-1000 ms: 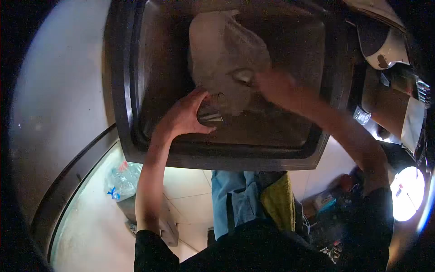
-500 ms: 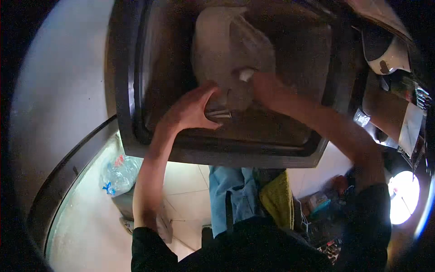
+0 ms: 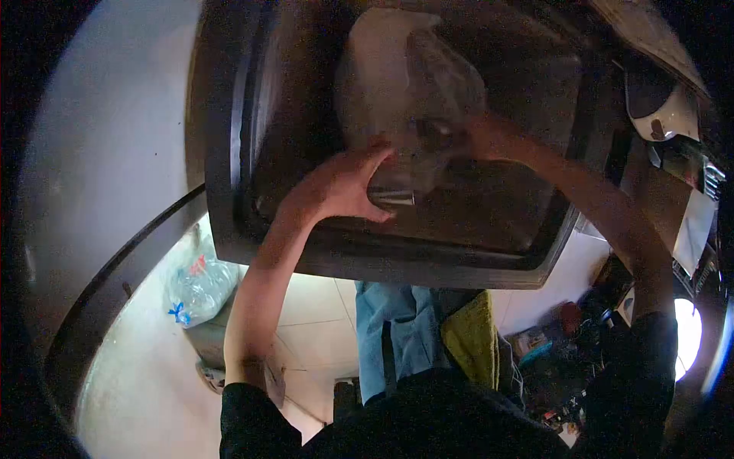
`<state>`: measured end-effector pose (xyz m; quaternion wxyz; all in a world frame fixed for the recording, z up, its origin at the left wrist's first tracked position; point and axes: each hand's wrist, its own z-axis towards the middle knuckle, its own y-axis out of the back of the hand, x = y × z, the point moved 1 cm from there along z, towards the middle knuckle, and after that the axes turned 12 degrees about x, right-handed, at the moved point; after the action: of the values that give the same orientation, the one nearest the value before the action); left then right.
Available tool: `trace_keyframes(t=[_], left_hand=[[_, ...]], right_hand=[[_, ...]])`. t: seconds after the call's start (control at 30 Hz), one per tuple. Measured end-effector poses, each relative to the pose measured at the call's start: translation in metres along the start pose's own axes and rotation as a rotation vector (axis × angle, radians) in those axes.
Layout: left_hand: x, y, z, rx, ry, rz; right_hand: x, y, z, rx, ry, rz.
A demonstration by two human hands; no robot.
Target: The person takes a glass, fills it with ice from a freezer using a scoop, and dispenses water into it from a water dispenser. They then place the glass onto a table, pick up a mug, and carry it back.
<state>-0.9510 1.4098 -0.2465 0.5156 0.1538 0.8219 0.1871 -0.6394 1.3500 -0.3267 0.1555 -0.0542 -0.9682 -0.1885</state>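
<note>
A clear plastic bag lies on a dark table with a raised rim. My left hand is at the bag's near left side, thumb and fingers spread in a C shape. Short silvery rods show between its thumb and fingers, apparently lying on the surface. My right hand is at the bag's right side, its fingers dim and smeared by motion. Just left of them, a small dark and pale spot shows on the bag; I cannot make out what it is.
On the floor at left, a tied clear bag of plastic rests on a grey box. Blue cloth and a yellow-green towel hang below the table edge. A white and black object and a bright lamp are at right.
My right hand has moved right, and the small white thing at its fingertips no longer shows clearly. The view has shifted slightly; my left hand keeps its spread shape.
</note>
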Motion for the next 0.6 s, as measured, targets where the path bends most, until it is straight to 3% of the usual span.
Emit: trace_keyframes(t=[0.13, 0.2, 0.23, 0.3, 0.33, 0.4, 0.5, 0.6], left_hand=[[0.000, -0.001, -0.001, -0.033, -0.056, 0.044], [-0.005, -0.002, -0.002, -0.038, -0.002, 0.078], [-0.008, -0.003, 0.000, -0.042, 0.024, 0.090], [-0.014, 0.005, 0.009, 0.067, 0.037, 0.015], [-0.016, 0.008, 0.011, 0.116, 0.051, -0.025], [-0.010, 0.002, 0.012, 0.042, 0.019, 0.018], [-0.003, -0.003, 0.007, -0.010, -0.022, 0.057], [-0.005, -0.004, 0.007, 0.022, -0.010, 0.017]], right_hand=[[0.037, 0.005, 0.007, -0.115, 0.056, 0.087], [0.058, 0.001, 0.013, -0.217, -0.076, 0.282], [0.082, 0.004, -0.002, -0.248, -0.246, 0.389], [0.069, 0.007, -0.007, -0.117, -0.351, 0.560], [0.031, 0.008, 0.006, 0.053, -0.273, 0.613], [-0.013, -0.002, 0.017, 0.143, -0.063, 0.593], [-0.019, -0.026, 0.024, 0.018, 0.175, 0.373], [0.014, -0.008, -0.015, 0.066, 0.075, 0.219]])
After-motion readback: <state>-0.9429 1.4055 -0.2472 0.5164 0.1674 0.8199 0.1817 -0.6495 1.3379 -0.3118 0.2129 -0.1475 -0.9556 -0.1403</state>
